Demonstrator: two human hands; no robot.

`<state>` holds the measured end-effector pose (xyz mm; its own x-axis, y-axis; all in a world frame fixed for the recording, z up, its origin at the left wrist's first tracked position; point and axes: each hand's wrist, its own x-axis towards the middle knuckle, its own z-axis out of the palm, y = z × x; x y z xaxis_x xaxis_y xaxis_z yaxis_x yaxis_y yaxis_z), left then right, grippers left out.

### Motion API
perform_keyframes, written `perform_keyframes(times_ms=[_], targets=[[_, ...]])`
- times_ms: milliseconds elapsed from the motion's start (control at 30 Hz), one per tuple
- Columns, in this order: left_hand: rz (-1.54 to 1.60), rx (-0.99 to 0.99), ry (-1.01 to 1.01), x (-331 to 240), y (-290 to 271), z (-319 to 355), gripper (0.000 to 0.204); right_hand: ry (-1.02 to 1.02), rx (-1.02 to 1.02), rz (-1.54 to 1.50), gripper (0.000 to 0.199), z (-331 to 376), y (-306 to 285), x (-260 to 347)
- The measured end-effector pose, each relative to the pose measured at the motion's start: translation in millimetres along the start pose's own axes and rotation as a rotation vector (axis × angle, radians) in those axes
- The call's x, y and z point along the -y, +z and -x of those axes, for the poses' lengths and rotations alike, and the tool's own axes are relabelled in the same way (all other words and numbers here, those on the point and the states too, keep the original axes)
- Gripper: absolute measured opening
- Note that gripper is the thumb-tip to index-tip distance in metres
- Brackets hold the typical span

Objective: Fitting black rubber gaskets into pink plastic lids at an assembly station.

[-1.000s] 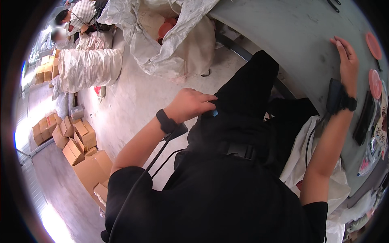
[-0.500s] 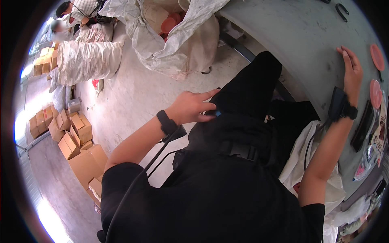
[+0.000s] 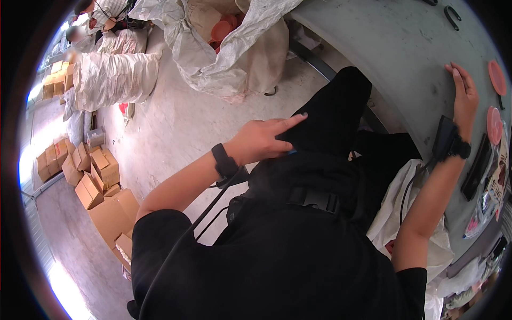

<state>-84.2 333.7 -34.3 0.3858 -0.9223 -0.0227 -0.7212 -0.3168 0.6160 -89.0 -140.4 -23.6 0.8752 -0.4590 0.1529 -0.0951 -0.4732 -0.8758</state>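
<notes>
My left hand [image 3: 261,141] lies over my black-clad thigh [image 3: 333,109]. Its index finger points forward along the cloth, with the thumb apart from it. A small blue bit [image 3: 292,152] shows beside the thumb tip; what it belongs to is hidden. On the grey table [image 3: 394,48], my right hand [image 3: 465,98] rests on its edge, fingers loosely stretched and nothing visible in them. Nearest to it are a pink round piece with a dark handle [image 3: 497,77] and a pink disc [image 3: 494,125]. Both wrists wear black straps with a dark device.
A big white sack [image 3: 224,69] with red round pieces [image 3: 221,30] stands beyond my knee. Cardboard boxes [image 3: 114,213] sit on the floor at left, below a bulging white sack [image 3: 114,77]. People are at far left. A black U-shaped tool [image 3: 452,17] lies on the table.
My left hand has slid slightly forward and right over the thigh, its index finger reaching farther, and the thumb now covers more of the blue bit. The right hand has barely moved.
</notes>
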Motion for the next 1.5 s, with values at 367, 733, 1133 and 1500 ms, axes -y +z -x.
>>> perform_keyframes(times_ms=[367,733,1133,1500], targets=[[0.057,-0.044,0.14,2.3,11.3,6.0,0.012,0.047,-0.016,0.04,0.028,7.2,6.3,-1.9],[0.758,0.158,-0.347,-17.7,-29.7,14.1,0.007,0.003,-0.009,-0.003,0.028,2.9,4.0,6.1],[1.058,-0.079,-0.602,-23.1,-41.2,12.5,0.004,-0.013,0.01,0.017,0.029,7.0,1.4,3.3],[0.931,-0.286,-0.778,-1.9,-77.8,-7.1,0.014,-0.03,-0.007,0.01,0.029,2.6,2.3,10.2]])
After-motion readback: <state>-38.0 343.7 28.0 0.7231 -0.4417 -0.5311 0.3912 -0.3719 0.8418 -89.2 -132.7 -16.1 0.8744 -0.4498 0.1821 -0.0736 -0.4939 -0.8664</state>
